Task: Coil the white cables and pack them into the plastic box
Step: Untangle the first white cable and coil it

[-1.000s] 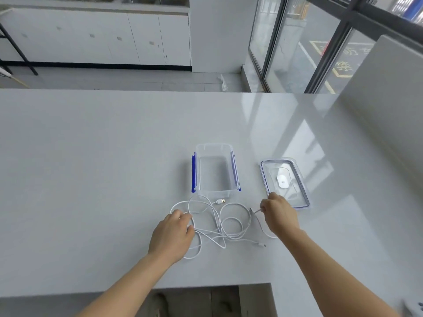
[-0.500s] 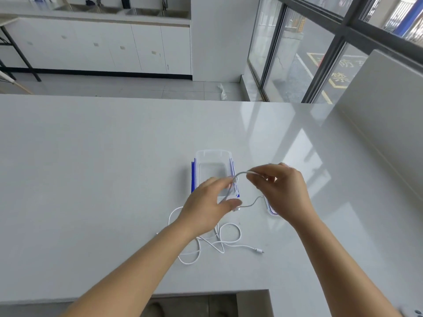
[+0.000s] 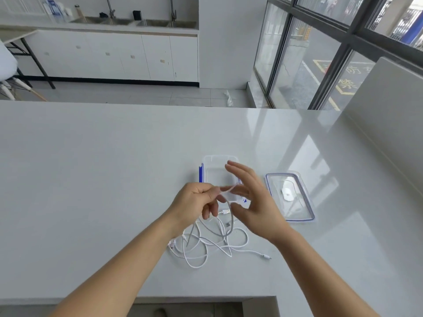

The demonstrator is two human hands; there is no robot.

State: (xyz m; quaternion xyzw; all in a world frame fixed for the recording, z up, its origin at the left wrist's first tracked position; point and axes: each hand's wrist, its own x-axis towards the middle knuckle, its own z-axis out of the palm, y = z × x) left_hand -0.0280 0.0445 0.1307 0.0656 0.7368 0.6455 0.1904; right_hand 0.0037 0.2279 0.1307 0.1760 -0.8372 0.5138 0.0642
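Curled fingers of the left hand [image 3: 194, 202] pinch a lifted strand [image 3: 231, 223] of the white cables [image 3: 212, 247]. The right hand [image 3: 254, 197] beside it has straight, spread fingers, and the strand reaches them. The remaining cables lie tangled on the white table [image 3: 91, 179], just in front of the open plastic box [image 3: 219, 157], with the lid [image 3: 295, 202] to its right.

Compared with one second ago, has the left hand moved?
Yes. The left hand rose off the table toward the near edge of the plastic box, and it now pinches one white cable.
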